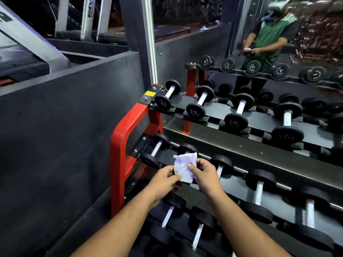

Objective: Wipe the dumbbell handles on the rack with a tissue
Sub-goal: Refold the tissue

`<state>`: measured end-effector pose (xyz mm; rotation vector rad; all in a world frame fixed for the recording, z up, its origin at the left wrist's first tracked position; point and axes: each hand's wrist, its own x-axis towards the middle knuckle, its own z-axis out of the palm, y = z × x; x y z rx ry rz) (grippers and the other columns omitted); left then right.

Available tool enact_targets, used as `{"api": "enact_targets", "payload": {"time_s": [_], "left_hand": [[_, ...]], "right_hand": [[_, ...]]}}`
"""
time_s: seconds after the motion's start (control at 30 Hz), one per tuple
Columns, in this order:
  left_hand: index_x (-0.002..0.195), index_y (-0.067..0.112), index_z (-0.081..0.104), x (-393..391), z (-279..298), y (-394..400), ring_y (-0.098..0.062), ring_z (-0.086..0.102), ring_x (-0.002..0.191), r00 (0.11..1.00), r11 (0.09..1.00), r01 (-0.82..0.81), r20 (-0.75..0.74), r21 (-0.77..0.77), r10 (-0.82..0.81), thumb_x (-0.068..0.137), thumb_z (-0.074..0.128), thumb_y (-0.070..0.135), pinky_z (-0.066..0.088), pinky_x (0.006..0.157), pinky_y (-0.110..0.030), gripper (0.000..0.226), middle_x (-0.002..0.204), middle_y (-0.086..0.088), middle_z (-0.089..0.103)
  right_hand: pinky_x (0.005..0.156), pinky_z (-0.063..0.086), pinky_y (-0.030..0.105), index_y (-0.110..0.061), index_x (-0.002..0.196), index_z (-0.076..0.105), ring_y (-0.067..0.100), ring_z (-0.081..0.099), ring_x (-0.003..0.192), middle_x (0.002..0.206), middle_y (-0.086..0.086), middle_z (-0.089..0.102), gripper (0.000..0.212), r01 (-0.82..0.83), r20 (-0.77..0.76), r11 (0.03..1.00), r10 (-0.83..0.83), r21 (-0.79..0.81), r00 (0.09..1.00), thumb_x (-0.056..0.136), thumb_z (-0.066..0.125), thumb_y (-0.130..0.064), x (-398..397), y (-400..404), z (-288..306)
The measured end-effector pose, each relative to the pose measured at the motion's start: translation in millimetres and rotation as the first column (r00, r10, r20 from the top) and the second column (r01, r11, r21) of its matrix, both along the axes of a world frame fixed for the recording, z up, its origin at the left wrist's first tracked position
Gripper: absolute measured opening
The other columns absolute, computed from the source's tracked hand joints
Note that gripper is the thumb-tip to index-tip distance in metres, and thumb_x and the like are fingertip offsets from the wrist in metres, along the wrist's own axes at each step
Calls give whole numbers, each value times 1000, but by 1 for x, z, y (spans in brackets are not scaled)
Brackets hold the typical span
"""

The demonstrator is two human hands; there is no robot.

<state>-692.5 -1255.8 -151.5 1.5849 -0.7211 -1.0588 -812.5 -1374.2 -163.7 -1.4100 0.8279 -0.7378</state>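
While your left hand and right hand each pinch an edge of the crumpled white tissue, you hold it in the air above the middle shelf of the red-framed rack — touching no dumbbell. The nearest handle lies just left of it. Chrome-handled dumbbells fill all three tiers — mirror behind.

Both hands pinch a tissue (crumpled) above the rack.
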Motion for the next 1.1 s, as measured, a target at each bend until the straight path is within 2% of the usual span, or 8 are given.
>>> {"api": "enact_targets", "payload": {"time_s": [0.1,0.23,0.43,0.53,0.7,0.8,0.97,1.1], "left_hand": [[116,16,67,34,2,5,-14,72,94,1000,997,-2,-3,-75,2,100,63,19,54,78,-26,16,104,-1,77],[119,15,63,81,-1,6,-21,74,87,999,992,-24,-40,-123,20,99,62,10,57,74,-30,21,98,-6,77],[107,17,68,126,-11,6,-26,68,73,961,987,-20,-274,-162,-25,100,55,1,55,57,-32,22,102,-15,74],[98,20,72,140,-16,5,-31,66,79,945,992,18,-322,-126,-58,100,50,4,54,65,-34,28,102,-17,74],[105,17,71,160,-20,-16,-28,66,86,895,995,86,-435,-54,-101,104,47,30,53,73,-36,28,101,-14,73],[112,13,69,167,-35,-38,-23,68,86,943,995,99,-317,-27,-102,98,65,19,55,73,-35,16,103,-13,75],[115,18,65,170,-62,-83,-16,71,93,986,987,158,-48,29,-157,95,66,1,56,86,-30,26,105,-5,76],[122,20,58,170,-88,-122,-8,67,88,970,974,216,101,67,-222,94,63,-3,52,83,-21,36,106,-6,73]], "right_hand": [[71,53,39,-12,95,71,24,67,79,88,10,75,4,-2,29,1000,2,17,1000,91,70,-10,33,11,-1],[82,53,49,-14,107,71,33,70,94,105,14,74,17,-83,86,989,73,119,994,91,70,-14,64,25,0],[70,54,27,-2,100,73,23,67,83,96,16,74,16,-70,184,979,34,194,982,91,62,5,98,36,5],[68,53,23,0,97,73,20,68,79,92,13,75,13,-43,129,992,27,121,991,88,65,7,103,34,3],[94,54,40,-15,98,79,22,69,104,107,4,73,24,-44,-66,993,36,-112,997,88,66,3,108,8,-13],[101,50,36,-22,98,80,13,65,111,113,-2,70,33,-75,-164,981,45,-182,985,89,61,3,106,-13,-25],[91,56,40,-27,104,73,21,68,102,106,-1,72,18,-78,-171,996,68,-53,983,89,68,-33,111,-57,-55],[95,56,43,-24,134,60,17,70,106,113,-2,73,48,-187,-271,980,199,73,942,89,73,-17,116,-98,-93]]}}
